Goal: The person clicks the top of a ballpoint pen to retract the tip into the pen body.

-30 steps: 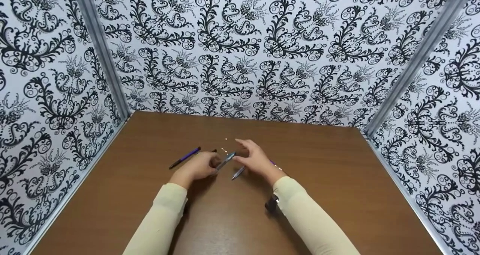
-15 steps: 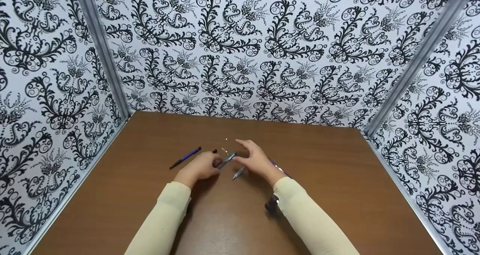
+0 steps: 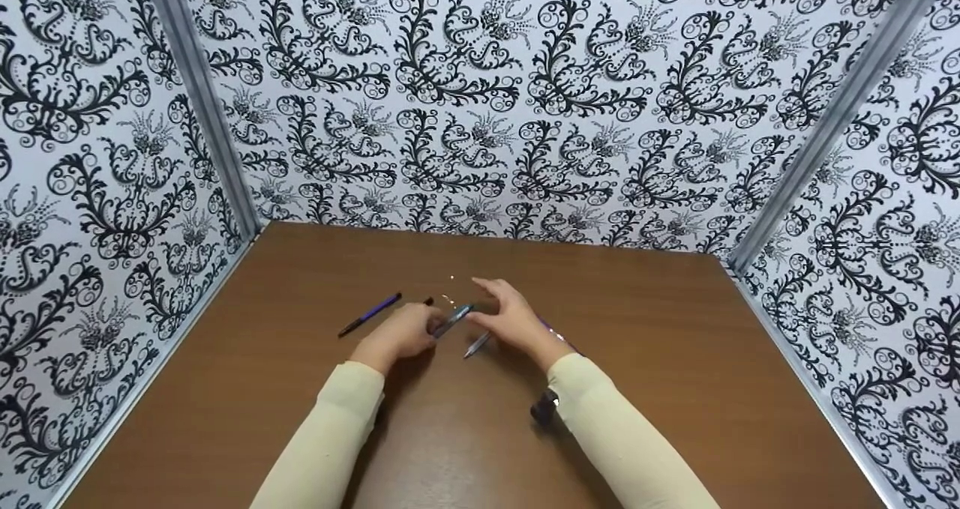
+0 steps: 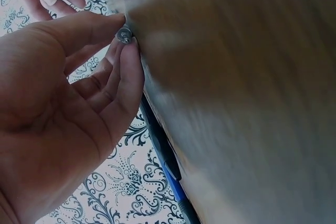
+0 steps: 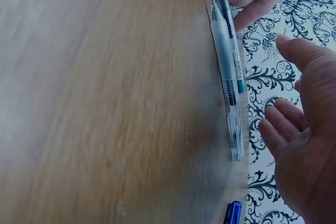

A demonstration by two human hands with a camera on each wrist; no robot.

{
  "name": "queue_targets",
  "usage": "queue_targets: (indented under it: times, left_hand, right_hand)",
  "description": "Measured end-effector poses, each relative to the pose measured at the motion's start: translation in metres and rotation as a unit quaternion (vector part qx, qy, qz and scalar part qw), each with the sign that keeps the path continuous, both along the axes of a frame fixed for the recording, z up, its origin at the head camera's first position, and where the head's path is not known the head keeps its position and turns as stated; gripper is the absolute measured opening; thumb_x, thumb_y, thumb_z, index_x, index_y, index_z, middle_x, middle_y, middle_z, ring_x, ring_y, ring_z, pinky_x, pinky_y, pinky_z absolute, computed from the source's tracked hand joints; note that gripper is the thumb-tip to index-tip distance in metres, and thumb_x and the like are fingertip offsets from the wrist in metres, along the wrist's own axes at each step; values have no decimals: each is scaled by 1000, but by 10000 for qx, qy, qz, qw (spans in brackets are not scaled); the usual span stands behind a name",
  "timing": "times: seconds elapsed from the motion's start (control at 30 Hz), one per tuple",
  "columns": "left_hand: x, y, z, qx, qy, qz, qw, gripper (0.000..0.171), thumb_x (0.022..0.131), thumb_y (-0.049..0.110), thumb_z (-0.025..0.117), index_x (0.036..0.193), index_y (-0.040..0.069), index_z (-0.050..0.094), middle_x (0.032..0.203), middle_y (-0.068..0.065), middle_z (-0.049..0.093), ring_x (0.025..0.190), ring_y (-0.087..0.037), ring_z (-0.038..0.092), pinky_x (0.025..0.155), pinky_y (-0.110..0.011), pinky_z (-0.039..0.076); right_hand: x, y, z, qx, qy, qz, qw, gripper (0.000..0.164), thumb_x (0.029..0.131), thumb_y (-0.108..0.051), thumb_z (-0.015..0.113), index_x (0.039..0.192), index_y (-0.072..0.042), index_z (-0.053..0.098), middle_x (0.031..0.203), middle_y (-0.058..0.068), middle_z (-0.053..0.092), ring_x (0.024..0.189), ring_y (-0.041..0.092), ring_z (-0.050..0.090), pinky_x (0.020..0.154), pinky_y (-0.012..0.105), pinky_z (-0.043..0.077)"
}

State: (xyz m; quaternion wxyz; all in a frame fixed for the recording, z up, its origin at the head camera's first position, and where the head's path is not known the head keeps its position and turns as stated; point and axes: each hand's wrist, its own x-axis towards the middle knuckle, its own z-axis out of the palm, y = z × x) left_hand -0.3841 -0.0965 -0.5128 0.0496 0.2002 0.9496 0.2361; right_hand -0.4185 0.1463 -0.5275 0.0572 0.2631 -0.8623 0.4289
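My left hand (image 3: 405, 333) pinches a slim clear-grey pen (image 3: 454, 318) between thumb and fingertips, low over the wooden table. In the left wrist view the pen's tip (image 4: 124, 35) points at the camera from between those fingers. My right hand (image 3: 511, 318) is held with its fingers relaxed and apart, nothing between them, its thumb near the far end of that pen. A clear ballpoint pen (image 5: 224, 61) lies on the table beside the held one, partly under the right hand in the head view.
A blue-and-black pen (image 3: 370, 315) lies left of the left hand. A dark pen (image 4: 160, 142) is mostly hidden behind that hand. Another blue-purple pen (image 5: 233, 212) lies beyond the right wrist. Patterned walls (image 3: 480, 119) enclose the table (image 3: 450, 434) at the back and sides.
My left hand has shifted slightly right, and its fingers now cover more of the held pen's near end. The right hand and the other pens look unmoved.
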Motion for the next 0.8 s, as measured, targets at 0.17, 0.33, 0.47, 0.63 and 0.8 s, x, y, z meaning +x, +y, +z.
queue_targets:
  times: [0.17,0.33,0.47,0.63,0.8]
  left_hand:
    - [0,0,1,39,-13,33,10000,28,95,-1,78,122,8,79,100,-8,73,91,-26,65,89,-52,59]
    - [-1,-2,-1,185,-141,122,9997,38,97,-2,76,132,11,78,111,-9,77,103,-30,71,95,-52,60]
    - [0,-2,-1,428,-241,158,9987,43,98,-2,74,139,12,75,117,-9,78,108,-29,73,97,-51,60]
    - [2,-1,-1,840,-182,43,9963,43,97,-3,75,138,9,74,115,-8,77,98,-24,68,93,-49,60]
    - [4,2,1,1207,-29,-140,9926,44,95,-4,75,137,6,73,109,-8,76,95,-23,68,89,-48,59]
  right_hand:
    - [1,0,2,33,-44,-21,10000,68,96,-13,86,158,-5,59,152,18,60,145,37,55,125,51,40]
    - [2,0,4,-94,-38,31,9999,65,97,-12,86,156,-4,60,151,22,60,143,41,56,123,54,42]
    - [1,1,6,-280,-44,65,9996,63,97,-11,85,154,-1,61,148,23,61,139,46,58,119,59,45]
    - [0,3,10,-432,-79,-32,9990,62,97,-10,85,154,-3,62,145,19,63,137,43,59,119,62,45]
    - [-1,9,16,-669,-82,-97,9977,62,96,-7,85,153,-2,62,142,21,63,135,46,59,118,62,47]
